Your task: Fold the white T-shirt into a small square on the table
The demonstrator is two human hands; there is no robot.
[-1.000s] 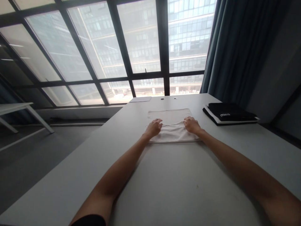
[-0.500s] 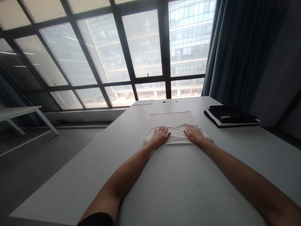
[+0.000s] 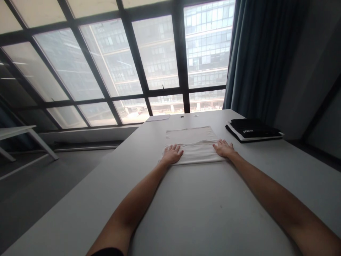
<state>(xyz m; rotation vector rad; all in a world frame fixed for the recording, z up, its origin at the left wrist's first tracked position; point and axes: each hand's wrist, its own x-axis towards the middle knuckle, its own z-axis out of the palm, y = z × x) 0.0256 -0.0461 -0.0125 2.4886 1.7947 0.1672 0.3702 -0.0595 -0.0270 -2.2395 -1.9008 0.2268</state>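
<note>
A white cloth garment [image 3: 198, 152] lies partly folded on the white table [image 3: 186, 199], its nearer part doubled into a thicker band and its far part a flat single panel. My left hand [image 3: 172, 154] presses flat on the band's left end, fingers spread. On the right end rests my right hand [image 3: 223, 148], also open with fingers apart. Neither hand grips the fabric. Which kind of garment it is cannot be made out.
A stack of folded black and white clothes [image 3: 253, 130] with white lettering on top sits at the table's right. A white sheet [image 3: 158, 118] lies at the far left edge, near small dark discs. Another white table [image 3: 18, 132] stands left; blue curtain [image 3: 247, 64] and windows are behind.
Both hands have slid outward, away from each other, along the folded band. The cloth between and under them looks smoother and its bunched ends flatter. The view has shifted slightly.
</note>
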